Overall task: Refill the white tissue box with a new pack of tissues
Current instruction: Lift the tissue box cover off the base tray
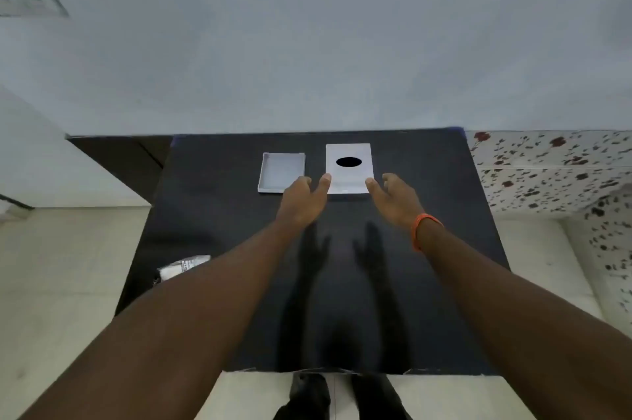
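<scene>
On the black table [239, 300] a white tissue box top [349, 176] with a dark oval slot lies flat at the far middle. To its left lies the white open tray [278, 170] of the box, with nothing in it. My left hand [304, 200] hovers at the top's near left corner, fingers apart, thumb tip at its edge. At the near right corner is my right hand [393, 197], also spread, with an orange band on the wrist. Neither hand holds anything. A wrapped pack of tissues [183, 267] lies at the table's left edge.
A pale wall rises just behind the table. A flower-patterned surface [547, 173] adjoins the table on the right. A dark cabinet [130, 163] stands at the back left. Light floor tiles surround the table, and my dark shoes [342, 395] show below its near edge.
</scene>
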